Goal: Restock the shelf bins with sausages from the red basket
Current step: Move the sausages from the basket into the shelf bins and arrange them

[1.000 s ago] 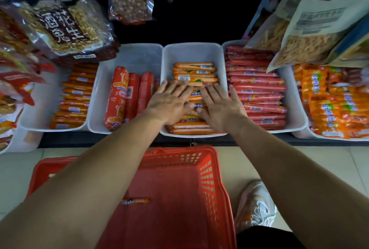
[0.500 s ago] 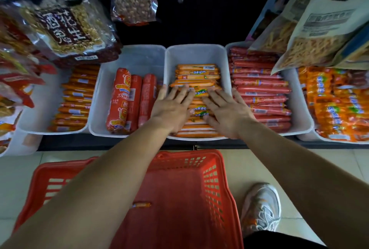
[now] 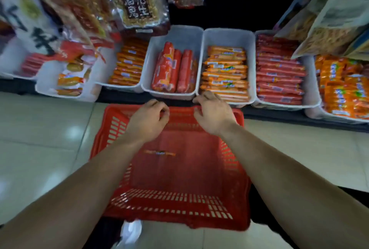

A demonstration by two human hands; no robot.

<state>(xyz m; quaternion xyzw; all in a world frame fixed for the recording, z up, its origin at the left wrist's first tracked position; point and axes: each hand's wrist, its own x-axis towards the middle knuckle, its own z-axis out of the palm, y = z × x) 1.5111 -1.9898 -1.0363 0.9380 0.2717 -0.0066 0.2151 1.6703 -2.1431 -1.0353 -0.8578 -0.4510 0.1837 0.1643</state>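
1 orange sausage [image 3: 159, 153] lies in the red basket [image 3: 179, 205]; my left hand [image 3: 148, 121] and right hand [image 3: 214, 116] hover loosely curled, empty.

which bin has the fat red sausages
The bin just beyond the left hand: thick red sausages lying front to back; its neighbours hold thin ones crosswise.

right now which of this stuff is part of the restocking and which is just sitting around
Part of the job: red basket, the one sausage in it, white shelf bins, left hand, right hand.
Lying about: hanging peanut bags, paper snack bags, shoe.
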